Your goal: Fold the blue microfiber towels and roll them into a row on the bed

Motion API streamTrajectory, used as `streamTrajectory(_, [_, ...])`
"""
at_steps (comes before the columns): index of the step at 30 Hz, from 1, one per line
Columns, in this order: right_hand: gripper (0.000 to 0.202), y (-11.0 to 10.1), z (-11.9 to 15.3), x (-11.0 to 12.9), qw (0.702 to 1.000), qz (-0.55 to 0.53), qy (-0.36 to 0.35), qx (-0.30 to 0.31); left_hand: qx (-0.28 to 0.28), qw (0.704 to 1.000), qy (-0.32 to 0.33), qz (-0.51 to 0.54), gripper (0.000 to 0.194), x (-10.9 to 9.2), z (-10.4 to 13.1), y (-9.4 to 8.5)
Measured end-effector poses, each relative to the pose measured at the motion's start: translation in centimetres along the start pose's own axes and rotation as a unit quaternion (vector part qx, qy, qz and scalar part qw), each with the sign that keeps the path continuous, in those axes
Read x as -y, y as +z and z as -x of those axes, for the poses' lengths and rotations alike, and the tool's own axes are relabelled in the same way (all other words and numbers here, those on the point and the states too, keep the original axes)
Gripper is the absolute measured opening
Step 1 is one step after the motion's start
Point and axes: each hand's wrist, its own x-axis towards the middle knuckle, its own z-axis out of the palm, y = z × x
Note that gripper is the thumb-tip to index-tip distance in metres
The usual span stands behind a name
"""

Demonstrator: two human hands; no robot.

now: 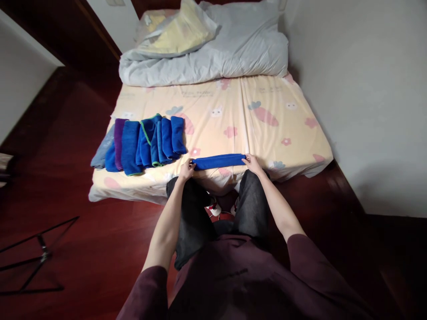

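A blue towel (218, 162), folded into a long narrow strip, lies along the front edge of the bed. My left hand (187, 170) pinches its left end between thumb and fingers. At the other end, my right hand (252, 163) grips the corner in the same way. To the left of my left hand, several folded towels (147, 142) overlap in a row, mostly blue, with a purple towel (119, 144) and a greyish-blue towel (104, 151) toward the far left.
The bed (267, 146) has a cream sheet with carrot and rabbit prints. A rolled grey quilt (233, 49) and a yellow item in clear plastic (182, 31) lie at its far end. A black tripod-like stand (43, 255) is on the floor at left; a wall (360, 89) rises at right.
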Motion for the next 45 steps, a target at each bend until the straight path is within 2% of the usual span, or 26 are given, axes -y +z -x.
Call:
streamTrajectory(10, [0.034,0.1,-0.5,-0.5,0.999,0.025,0.042,0.011,0.02,0.997,-0.062,-0.049,0.042,0.4,-0.8,0.4])
streamTrajectory(14, [0.03,0.1,-0.7,-0.7,0.997,0.05,0.053,0.003,0.029,0.995,-0.077,-0.063,0.042,0.2,-0.8,0.3])
streamTrajectory(19, [0.036,0.2,-0.9,-1.0,0.995,0.075,0.073,0.007,0.046,0.992,-0.1,-0.066,0.043,-0.2,-0.7,0.3])
streamTrajectory(27, [0.036,0.4,-0.9,0.0,0.987,0.101,0.121,0.013,0.017,0.995,-0.082,-0.048,0.041,-0.6,-0.8,0.6])
streamTrajectory(33, [0.037,0.0,-0.7,0.9,0.982,0.146,0.12,0.018,-0.007,0.998,-0.058,-0.007,0.031,-0.5,-0.9,1.0])
streamTrajectory(36, [0.037,-0.1,-0.3,1.4,0.977,0.2,0.07,0.014,-0.04,0.999,-0.036,-0.006,0.034,-0.8,-0.3,0.9])
streamTrajectory(40, [0.043,0.1,1.2,2.7,0.953,0.29,-0.089,-0.016,-0.137,0.988,0.075,0.017,0.046,-1.7,2.8,1.3])
streamTrajectory(41, [0.045,0.3,1.7,3.0,0.942,0.308,-0.134,-0.003,-0.135,0.985,0.098,0.044,0.045,-2.0,4.1,1.8])
streamTrajectory(43, [0.046,0.7,2.3,3.4,0.918,0.337,-0.2,0.053,-0.088,0.982,0.102,0.133,0.037,-2.8,7.0,3.5])
streamTrajectory(45, [0.046,1.3,2.5,3.4,0.899,0.361,-0.221,0.11,-0.007,0.966,0.042,0.255,0.025,-3.8,9.5,6.0])
